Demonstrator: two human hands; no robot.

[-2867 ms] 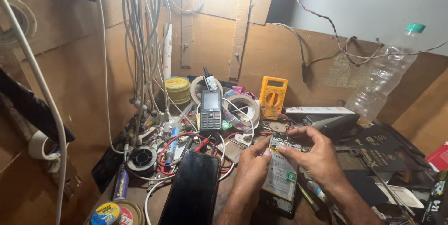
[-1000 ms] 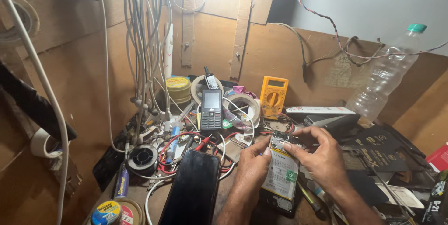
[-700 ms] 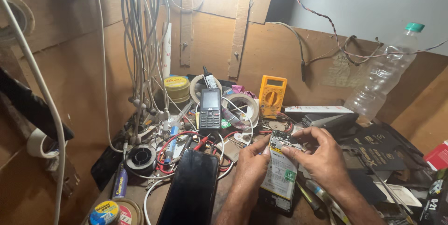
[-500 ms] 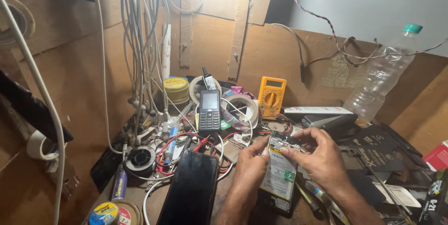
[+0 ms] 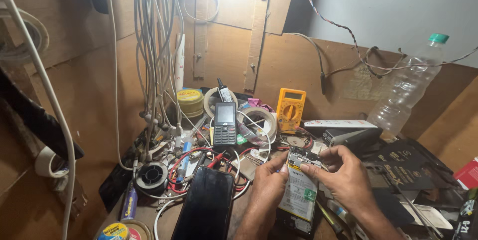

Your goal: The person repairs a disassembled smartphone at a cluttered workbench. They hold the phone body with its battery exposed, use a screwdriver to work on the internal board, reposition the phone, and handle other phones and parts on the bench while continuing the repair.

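The left hand (image 5: 269, 183) and right hand (image 5: 343, 178) each pinched the opened phone (image 5: 298, 190) near its top edge, steadying its exposed board on the cluttered desk (image 5: 149, 215); a keypad phone (image 5: 225, 123) stood at ten o'clock.

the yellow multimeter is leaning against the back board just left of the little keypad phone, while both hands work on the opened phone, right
Not quite. In the head view the yellow multimeter leans against the back board to the right of the keypad phone, not left of it. The rest holds: the left hand and right hand both work on the opened phone.
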